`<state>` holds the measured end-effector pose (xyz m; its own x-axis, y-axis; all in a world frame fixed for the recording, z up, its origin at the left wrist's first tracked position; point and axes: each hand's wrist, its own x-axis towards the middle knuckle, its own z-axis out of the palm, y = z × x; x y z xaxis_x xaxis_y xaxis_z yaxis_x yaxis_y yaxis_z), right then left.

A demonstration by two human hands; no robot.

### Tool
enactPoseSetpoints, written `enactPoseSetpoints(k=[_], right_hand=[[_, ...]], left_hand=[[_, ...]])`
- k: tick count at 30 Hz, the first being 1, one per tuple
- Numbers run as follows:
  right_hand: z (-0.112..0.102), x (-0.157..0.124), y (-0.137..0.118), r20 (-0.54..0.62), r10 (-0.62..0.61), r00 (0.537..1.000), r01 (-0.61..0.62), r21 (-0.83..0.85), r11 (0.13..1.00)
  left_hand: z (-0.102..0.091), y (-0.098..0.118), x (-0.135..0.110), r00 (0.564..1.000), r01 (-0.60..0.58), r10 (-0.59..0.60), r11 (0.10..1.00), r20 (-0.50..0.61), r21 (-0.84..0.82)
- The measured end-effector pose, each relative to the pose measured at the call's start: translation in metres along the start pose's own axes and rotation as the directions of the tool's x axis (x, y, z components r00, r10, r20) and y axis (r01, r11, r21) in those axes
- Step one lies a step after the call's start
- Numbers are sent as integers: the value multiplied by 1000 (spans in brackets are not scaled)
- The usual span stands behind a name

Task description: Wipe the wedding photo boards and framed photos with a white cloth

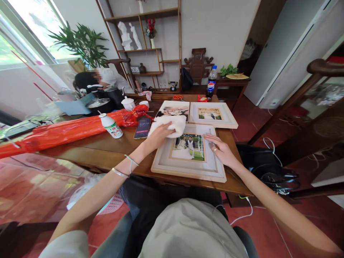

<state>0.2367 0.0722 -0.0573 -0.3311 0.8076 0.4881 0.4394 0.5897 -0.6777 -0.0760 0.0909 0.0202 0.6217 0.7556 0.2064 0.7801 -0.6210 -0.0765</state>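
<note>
The left hand (159, 136) lies on the white cloth (178, 125), which hides the near picture frame (188, 148) at its eleven o'clock corner, and I cannot tell whether the unseen palm grips, while the right hand (222, 152), fingers extended, rests at three o'clock.

I look through one camera worn on the person's head, above and behind the left hand (161, 135) and the right hand (222, 151), facing forward and down over the table (127, 147). It sits near enough that the shirt (188, 229) looms just behind the hands, yet I also catch the shelves (161, 13) well beyond them.
</note>
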Motion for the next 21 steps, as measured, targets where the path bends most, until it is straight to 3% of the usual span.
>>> enactPoseSetpoints(k=[2, 5, 11, 15, 18, 21], right_hand=[[0, 0, -1, -4, 9, 1000, -9, 3, 1000], [1, -1, -3, -6, 11, 1000, -11, 15, 1000], [1, -1, -4, 2, 56, 998, -56, -1, 998], [1, 0, -5, 13, 57, 998, -57, 3, 998], [0, 0, -6, 17, 34, 999, -34, 5, 999], [0, -1, -5, 19, 23, 1000, -23, 3, 1000]], left_hand=[[8, -2, -4, 1000, 13, -13, 999, 11, -45], [3, 12, -16, 998, 42, -39, 995, 43, -85], [-33, 78, -71, 971, -16, 37, 996, 237, -91], [-36, 109, -97, 971, -127, 153, 981, 181, -148], [-20, 103, -89, 990, -94, 101, 993, 101, -74], [0, 76, -62, 999, -43, 43, 999, 4, 17]])
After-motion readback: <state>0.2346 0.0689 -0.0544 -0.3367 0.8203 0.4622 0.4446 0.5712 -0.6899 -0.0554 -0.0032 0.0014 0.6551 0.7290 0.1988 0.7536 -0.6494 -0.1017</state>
